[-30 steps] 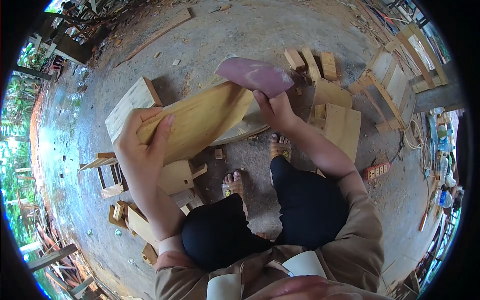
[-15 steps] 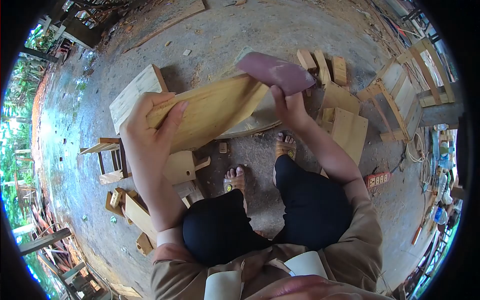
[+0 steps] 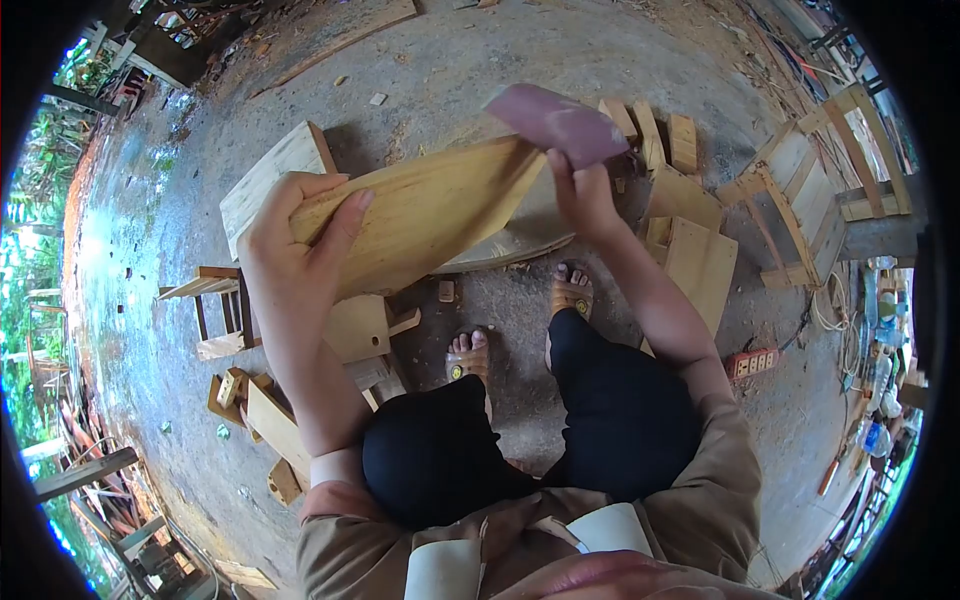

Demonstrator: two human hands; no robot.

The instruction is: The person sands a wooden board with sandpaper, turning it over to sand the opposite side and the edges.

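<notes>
My left hand grips the near-left end of a yellowish wooden board, thumb on its face and fingers around the back edge. The board is held tilted up in front of me. At its far right end, my right hand holds a purple-brown sheet of sandpaper, thumb against the lower side. The sheet lies across the board's end edge, and most of my right fingers are hidden behind it. A round-edged work surface shows below the board.
Wooden blocks and box-like pieces lie to the right, near a slatted wooden frame. A pale block and more wooden parts are at the left. A red power strip lies by my right knee.
The sandpaper and my right hand have shifted slightly up along the board's end. The board's right end is a little higher. My left hand keeps its grip.
</notes>
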